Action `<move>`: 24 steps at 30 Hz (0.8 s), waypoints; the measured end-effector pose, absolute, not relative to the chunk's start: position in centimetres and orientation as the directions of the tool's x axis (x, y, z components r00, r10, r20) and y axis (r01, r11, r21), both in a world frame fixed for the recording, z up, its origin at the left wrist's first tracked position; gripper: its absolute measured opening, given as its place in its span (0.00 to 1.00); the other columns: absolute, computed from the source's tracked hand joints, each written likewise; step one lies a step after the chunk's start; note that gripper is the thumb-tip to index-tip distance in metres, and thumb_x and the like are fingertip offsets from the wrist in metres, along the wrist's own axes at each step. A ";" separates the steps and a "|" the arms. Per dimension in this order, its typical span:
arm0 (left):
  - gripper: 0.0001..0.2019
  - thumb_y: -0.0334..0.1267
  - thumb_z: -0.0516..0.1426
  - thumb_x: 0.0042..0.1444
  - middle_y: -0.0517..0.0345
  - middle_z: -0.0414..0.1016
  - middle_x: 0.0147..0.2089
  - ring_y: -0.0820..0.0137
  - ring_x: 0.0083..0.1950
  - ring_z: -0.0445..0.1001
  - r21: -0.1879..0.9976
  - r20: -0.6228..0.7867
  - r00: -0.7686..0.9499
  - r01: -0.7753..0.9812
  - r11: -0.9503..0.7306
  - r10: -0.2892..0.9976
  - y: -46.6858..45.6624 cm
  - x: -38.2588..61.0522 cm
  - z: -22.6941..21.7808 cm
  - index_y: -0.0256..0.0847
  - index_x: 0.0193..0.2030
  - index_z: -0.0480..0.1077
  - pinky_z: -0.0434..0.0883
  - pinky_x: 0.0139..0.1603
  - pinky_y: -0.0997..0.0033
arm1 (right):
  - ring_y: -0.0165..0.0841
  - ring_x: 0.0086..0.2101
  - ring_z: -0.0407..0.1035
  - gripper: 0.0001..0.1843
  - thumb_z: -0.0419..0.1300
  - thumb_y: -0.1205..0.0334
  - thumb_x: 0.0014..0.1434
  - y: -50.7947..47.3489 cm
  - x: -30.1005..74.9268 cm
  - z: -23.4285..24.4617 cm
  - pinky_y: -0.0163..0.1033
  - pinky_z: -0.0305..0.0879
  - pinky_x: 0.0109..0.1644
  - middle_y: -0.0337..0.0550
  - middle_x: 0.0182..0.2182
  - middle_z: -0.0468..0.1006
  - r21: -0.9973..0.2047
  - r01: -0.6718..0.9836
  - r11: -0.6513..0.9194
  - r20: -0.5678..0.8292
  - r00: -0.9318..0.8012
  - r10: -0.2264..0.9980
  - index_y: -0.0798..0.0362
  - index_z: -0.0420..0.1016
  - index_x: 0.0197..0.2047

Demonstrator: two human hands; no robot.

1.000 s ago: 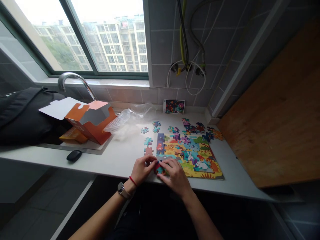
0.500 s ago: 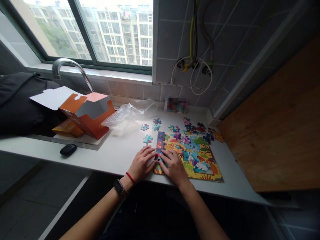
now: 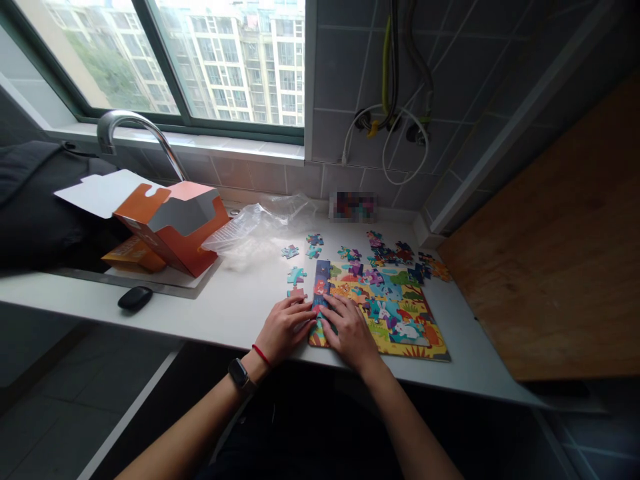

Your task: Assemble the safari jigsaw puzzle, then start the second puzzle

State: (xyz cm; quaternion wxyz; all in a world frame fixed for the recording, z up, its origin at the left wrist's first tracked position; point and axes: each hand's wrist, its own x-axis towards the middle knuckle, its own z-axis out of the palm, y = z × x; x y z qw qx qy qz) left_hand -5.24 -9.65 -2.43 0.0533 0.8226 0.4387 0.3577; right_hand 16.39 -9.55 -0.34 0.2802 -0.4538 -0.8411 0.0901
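A jigsaw puzzle [image 3: 407, 310] with bright animal pictures lies flat near the counter's front edge. At its left side, my left hand [image 3: 286, 327] bends its fingers and thumb onto a dark teal and red puzzle piece [image 3: 319, 312]. From the other side my right hand [image 3: 350, 332] curves over the same piece, its thumb and fingertips touching it. Fingers cover much of this piece. Just beyond my left hand lie a teal loose piece [image 3: 297, 275] and a reddish one [image 3: 297, 293]. A dark blue strip [image 3: 323, 269] forms the puzzle's upper left edge.
Several loose pieces [image 3: 385, 255] are scattered behind the puzzle. Clear plastic packaging [image 3: 255, 230] lies left of them, beside an open orange box [image 3: 183, 233]. A black mouse [image 3: 135, 299] rests near the front edge. A wooden panel [image 3: 550, 253] stands at right.
My fingers have closed in slightly over the piece at the puzzle's left side, and the gap between my hands is smaller. The view has shifted slightly.
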 end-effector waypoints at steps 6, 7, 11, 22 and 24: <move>0.08 0.36 0.63 0.65 0.51 0.85 0.50 0.56 0.55 0.80 0.365 0.572 0.358 0.695 -0.620 0.738 -9.9 -4.9 -2.2 0.46 0.48 0.83 0.80 0.53 0.52 | 0.47 0.61 0.69 0.17 0.61 0.65 0.66 -9.6 16.3 -0.3 0.59 0.68 0.66 0.50 0.61 0.78 -0.434 0.713 0.551 0.388 -0.404 0.829 0.48 0.81 0.56; 0.08 0.36 0.62 0.65 0.51 0.85 0.50 0.56 0.54 0.80 0.365 0.570 0.358 0.697 -0.618 0.740 -9.9 -4.9 -2.1 0.46 0.48 0.83 0.80 0.53 0.52 | 0.48 0.61 0.70 0.16 0.61 0.65 0.66 -9.6 16.3 -0.3 0.59 0.68 0.65 0.50 0.61 0.78 -0.437 0.712 0.549 0.387 -0.403 0.830 0.48 0.82 0.56; 0.08 0.36 0.61 0.67 0.52 0.86 0.48 0.58 0.52 0.80 0.374 0.573 0.358 0.686 -0.624 0.737 -10.1 -4.8 -1.8 0.45 0.47 0.83 0.80 0.52 0.54 | 0.48 0.60 0.71 0.16 0.60 0.65 0.65 -9.6 16.3 -0.2 0.59 0.69 0.64 0.50 0.61 0.78 -0.446 0.707 0.548 0.386 -0.401 0.831 0.48 0.82 0.55; 0.06 0.37 0.60 0.68 0.51 0.82 0.53 0.59 0.54 0.79 0.360 0.570 0.351 0.707 -0.610 0.743 -10.2 -4.6 -1.5 0.47 0.44 0.81 0.79 0.56 0.53 | 0.47 0.59 0.73 0.16 0.56 0.65 0.69 -9.5 16.4 -0.7 0.59 0.70 0.65 0.52 0.59 0.80 -0.496 0.685 0.533 0.422 -0.347 0.838 0.51 0.81 0.55; 0.05 0.38 0.60 0.67 0.51 0.81 0.54 0.58 0.55 0.78 0.367 0.561 0.346 0.710 -0.601 0.752 -10.1 -4.6 -1.3 0.46 0.45 0.80 0.79 0.56 0.53 | 0.44 0.57 0.75 0.19 0.52 0.68 0.70 -9.4 16.6 -0.9 0.55 0.72 0.64 0.53 0.56 0.81 -0.535 0.665 0.521 0.459 -0.290 0.840 0.53 0.78 0.58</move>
